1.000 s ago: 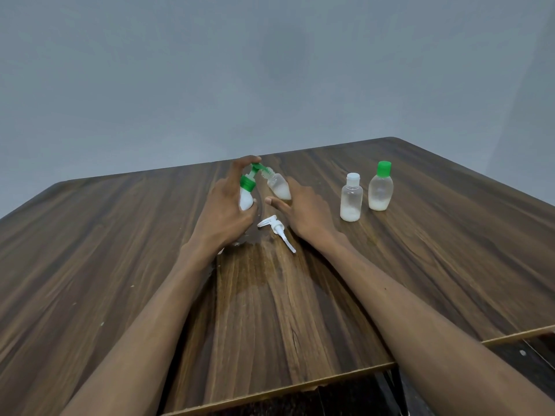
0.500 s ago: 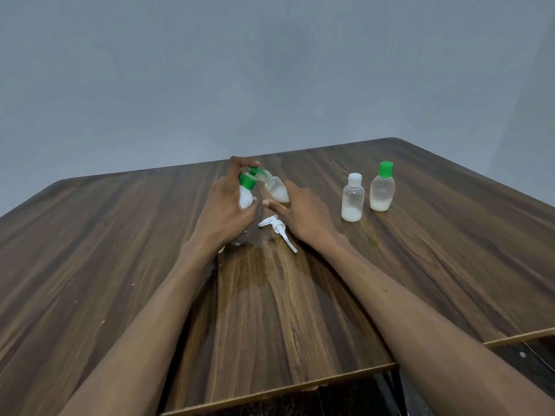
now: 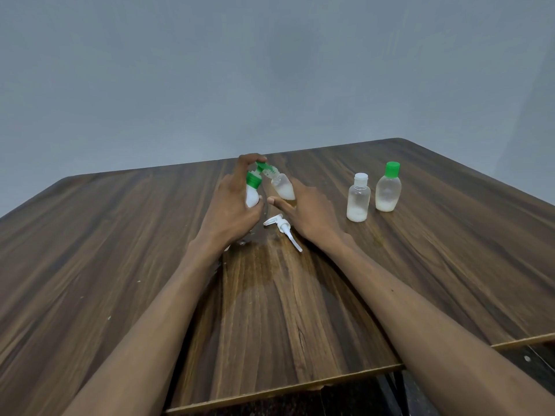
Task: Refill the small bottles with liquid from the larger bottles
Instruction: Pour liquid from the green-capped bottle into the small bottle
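Observation:
My left hand (image 3: 231,205) grips a white bottle with a green pump top (image 3: 252,192), one finger on the pump head. My right hand (image 3: 306,210) holds a small clear bottle (image 3: 282,187) tilted toward the pump's nozzle, its open neck right at the spout. A little milky liquid sits in that small bottle. A white pump cap (image 3: 282,228) lies on the table between my wrists.
Two more small bottles stand to the right: one with a white cap (image 3: 358,198) and one with a green cap (image 3: 388,187), both holding a little white liquid. A wet patch darkens the wooden table (image 3: 120,265) near my wrists. The front table edge is close.
The small bottle's neck has shifted slightly closer under the pump nozzle. Both hands stay in nearly the same place.

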